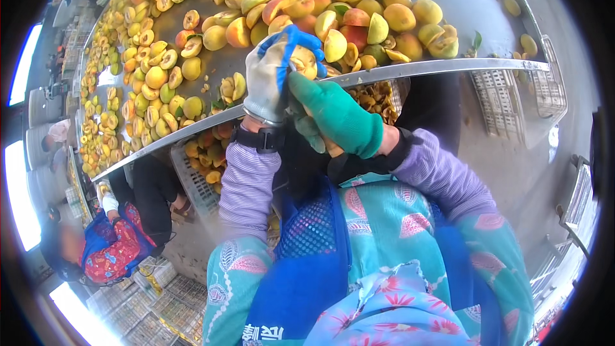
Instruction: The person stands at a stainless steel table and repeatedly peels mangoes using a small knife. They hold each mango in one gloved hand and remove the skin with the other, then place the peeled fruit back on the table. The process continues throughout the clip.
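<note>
My left hand (281, 65), in a white work glove with blue-coated fingers, grips a yellow peach piece (303, 61) above the metal rim of the table. The fingers hide much of the fruit. Close against it is my right hand (336, 113) in a green glove, closed around a small hand tool. The tool's pale handle end (334, 147) shows below the palm, and a thin metal part reaches toward the fruit. Its exact shape is hidden. Just beyond both hands lie heaped yellow peaches (355, 38), some whole and many split open.
The metal table rim (432, 66) crosses in front of me. Below it are a crate of peach pieces (197, 185) and a heap of brownish scraps (372, 98). White plastic crates (497, 101) stand at the right. Another person (117, 245) sits at the left.
</note>
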### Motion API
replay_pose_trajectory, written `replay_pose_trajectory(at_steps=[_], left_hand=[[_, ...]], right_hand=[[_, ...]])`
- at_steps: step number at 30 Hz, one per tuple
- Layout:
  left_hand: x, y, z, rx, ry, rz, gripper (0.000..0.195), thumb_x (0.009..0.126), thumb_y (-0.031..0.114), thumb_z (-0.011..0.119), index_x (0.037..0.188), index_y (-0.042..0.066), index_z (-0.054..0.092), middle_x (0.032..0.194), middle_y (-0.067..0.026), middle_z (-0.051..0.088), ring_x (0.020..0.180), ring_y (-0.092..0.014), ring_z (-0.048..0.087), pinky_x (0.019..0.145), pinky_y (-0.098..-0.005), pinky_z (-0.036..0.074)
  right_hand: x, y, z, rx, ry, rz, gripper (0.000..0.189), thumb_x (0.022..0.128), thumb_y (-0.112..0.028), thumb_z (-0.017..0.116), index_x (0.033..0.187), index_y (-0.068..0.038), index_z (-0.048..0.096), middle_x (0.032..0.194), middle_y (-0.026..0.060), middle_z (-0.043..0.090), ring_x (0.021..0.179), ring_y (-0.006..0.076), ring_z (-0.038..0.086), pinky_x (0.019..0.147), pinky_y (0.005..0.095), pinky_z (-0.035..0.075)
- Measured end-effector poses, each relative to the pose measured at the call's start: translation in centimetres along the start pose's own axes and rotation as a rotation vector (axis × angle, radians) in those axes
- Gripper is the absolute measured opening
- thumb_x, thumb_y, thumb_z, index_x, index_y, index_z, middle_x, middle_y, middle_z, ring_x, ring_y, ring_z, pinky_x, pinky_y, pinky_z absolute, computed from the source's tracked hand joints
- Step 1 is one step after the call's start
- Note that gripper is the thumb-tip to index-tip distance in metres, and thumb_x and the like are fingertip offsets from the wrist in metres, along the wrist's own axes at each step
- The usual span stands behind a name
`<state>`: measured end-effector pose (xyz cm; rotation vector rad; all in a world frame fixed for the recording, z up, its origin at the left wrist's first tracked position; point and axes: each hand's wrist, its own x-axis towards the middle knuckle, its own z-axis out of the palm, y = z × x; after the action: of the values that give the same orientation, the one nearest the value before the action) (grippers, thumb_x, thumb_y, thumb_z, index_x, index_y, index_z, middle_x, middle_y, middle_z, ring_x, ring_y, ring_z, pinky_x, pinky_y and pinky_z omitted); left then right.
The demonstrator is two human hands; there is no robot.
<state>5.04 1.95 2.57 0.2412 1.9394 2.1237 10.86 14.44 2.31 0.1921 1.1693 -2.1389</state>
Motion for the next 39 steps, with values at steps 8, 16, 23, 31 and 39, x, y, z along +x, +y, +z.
replay_pose_trajectory(at_steps=[8,16,23,31,39], left_hand=[[1.0,-1.7,-0.5,0.053,-0.067,0.071,0.044,0.102,0.044,0.048,0.104,0.001,0.06,0.083,-0.0132,0.067,0.07,-0.024,0.067,0.062,-0.0353,0.057],[-8.9,-1.3,-10.0,0.385,0.293,0.046,0.033,0.099,0.033,0.057,0.098,0.001,0.064,0.092,-0.0092,0.069,0.079,-0.021,0.066,0.08,-0.0336,0.055],[-4.0,-2.2,-20.4,1.869,0.497,-0.663,0.049,0.078,0.042,0.073,0.108,0.004,0.065,0.105,-0.0199,0.069,0.103,-0.035,0.065,0.087,-0.0442,0.051],[0.7,-1.6,-20.6,1.616,0.383,-0.331,0.054,0.074,0.03,0.08,0.12,0.008,0.062,0.114,-0.0188,0.066,0.105,-0.031,0.064,0.085,-0.0408,0.053],[4.8,-0.4,-23.1,1.234,0.122,-0.668,0.062,0.072,0.021,0.085,0.124,0.004,0.056,0.104,-0.0133,0.066,0.088,-0.026,0.069,0.07,-0.037,0.059]], right_hand=[[0.3,0.0,-1.4,0.602,-0.428,0.149,0.042,0.103,-0.052,0.041,0.087,-0.016,0.055,0.057,-0.0057,0.048,0.041,0.0112,0.045,0.041,0.0271,0.035],[-4.2,-0.2,-5.3,0.497,-0.523,0.263,0.043,0.103,-0.052,0.041,0.088,-0.014,0.053,0.056,-0.0043,0.047,0.041,0.0086,0.043,0.036,0.0237,0.033],[-2.5,5.0,-4.0,0.071,0.059,0.378,0.048,0.096,-0.059,0.051,0.091,-0.011,0.053,0.059,0.0009,0.05,0.039,0.0104,0.044,0.036,0.0238,0.037],[-2.3,0.4,-1.4,-0.259,0.063,0.132,0.049,0.098,-0.053,0.05,0.093,-0.005,0.054,0.064,0.0028,0.053,0.04,0.0115,0.05,0.036,0.0233,0.038],[-1.4,1.7,-1.4,-0.2,0.11,0.084,0.043,0.099,-0.047,0.051,0.099,-0.005,0.057,0.067,0.0033,0.053,0.043,0.0122,0.053,0.038,0.0262,0.042]])
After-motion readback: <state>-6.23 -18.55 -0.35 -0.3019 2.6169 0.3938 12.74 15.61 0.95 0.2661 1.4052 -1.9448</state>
